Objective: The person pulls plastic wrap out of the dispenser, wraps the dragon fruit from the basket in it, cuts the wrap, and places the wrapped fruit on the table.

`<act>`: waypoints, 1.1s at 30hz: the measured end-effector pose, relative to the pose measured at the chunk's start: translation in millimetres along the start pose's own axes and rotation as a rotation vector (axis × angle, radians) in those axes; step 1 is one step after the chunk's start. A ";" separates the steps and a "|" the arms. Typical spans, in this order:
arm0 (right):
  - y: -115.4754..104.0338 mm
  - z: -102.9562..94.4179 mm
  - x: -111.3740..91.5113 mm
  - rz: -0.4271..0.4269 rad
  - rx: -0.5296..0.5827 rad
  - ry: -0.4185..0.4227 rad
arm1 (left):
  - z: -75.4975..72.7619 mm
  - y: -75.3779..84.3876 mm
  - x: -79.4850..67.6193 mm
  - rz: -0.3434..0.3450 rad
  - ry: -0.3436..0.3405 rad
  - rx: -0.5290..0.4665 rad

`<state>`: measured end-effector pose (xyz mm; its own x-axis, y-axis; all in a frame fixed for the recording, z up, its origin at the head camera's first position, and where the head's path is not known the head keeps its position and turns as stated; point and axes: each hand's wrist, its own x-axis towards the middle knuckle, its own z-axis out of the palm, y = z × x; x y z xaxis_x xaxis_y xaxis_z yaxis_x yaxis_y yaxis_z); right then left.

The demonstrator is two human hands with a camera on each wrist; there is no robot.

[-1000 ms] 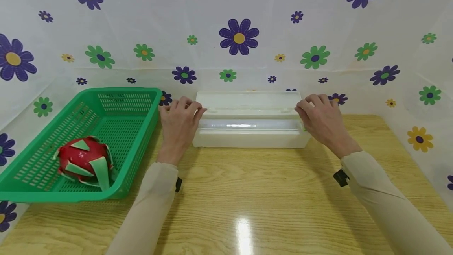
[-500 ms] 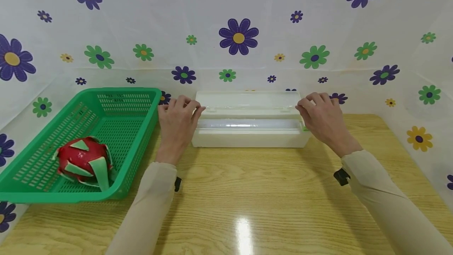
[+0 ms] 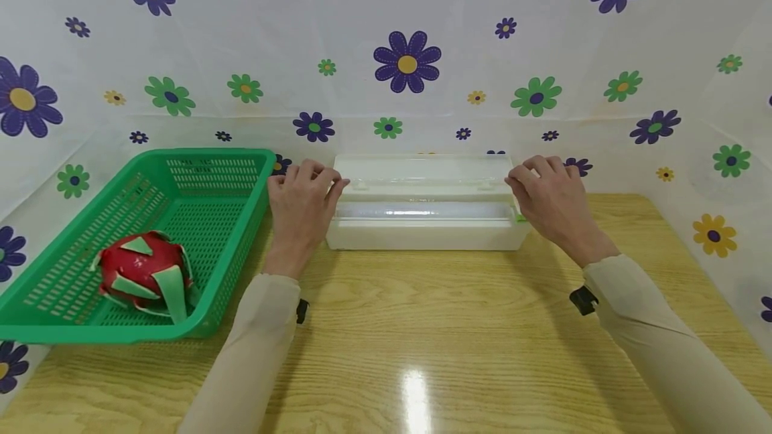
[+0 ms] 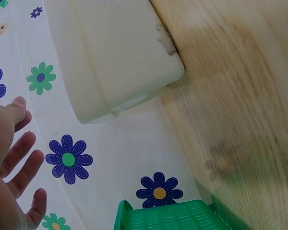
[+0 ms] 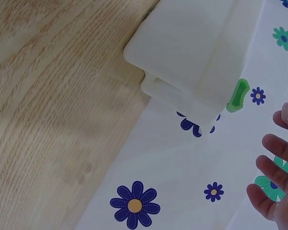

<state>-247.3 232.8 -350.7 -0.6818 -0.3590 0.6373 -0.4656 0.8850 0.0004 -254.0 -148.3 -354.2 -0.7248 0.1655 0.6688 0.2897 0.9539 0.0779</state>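
Observation:
A white cling film dispenser (image 3: 422, 238) stands at the back of the table with its lid (image 3: 422, 167) raised, a shiny cling film roll (image 3: 422, 210) inside. My left hand (image 3: 298, 216) is at the dispenser's left end, thumb and forefinger pinching a corner of the clear film. At the right end my right hand (image 3: 551, 203) pinches the other corner. A faint, glossy film edge runs between the two hands above the roll. Both wrist views show the dispenser's ends, with thumb and forefinger together and the other fingers loosely bent.
On the left sits a green plastic basket (image 3: 208, 323) holding a red dragon fruit (image 3: 141, 266). A green slider (image 5: 238, 96) is at the dispenser's right end. A flower-patterned cloth (image 3: 452, 5) hangs close behind the wooden table (image 3: 422, 327).
Both hands have risen very slightly, and the film edge between them has moved up a little above the roll. Basket, dragon fruit and dispenser stay in place.

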 end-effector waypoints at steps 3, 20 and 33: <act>-0.1 -1.1 0.6 0.002 -0.009 0.002 | -0.9 0.3 1.1 0.005 0.007 0.001; 0.2 -5.5 4.1 -0.007 -0.054 0.039 | -6.4 1.4 3.0 0.012 0.031 0.020; -2.9 -11.7 4.4 -0.010 -0.053 0.070 | -9.8 -0.2 2.8 0.052 0.107 0.041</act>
<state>-242.4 232.1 -339.0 -0.6351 -0.3482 0.6895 -0.4406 0.8965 0.0470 -250.0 -150.6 -345.0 -0.6382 0.1894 0.7462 0.2975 0.9546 0.0122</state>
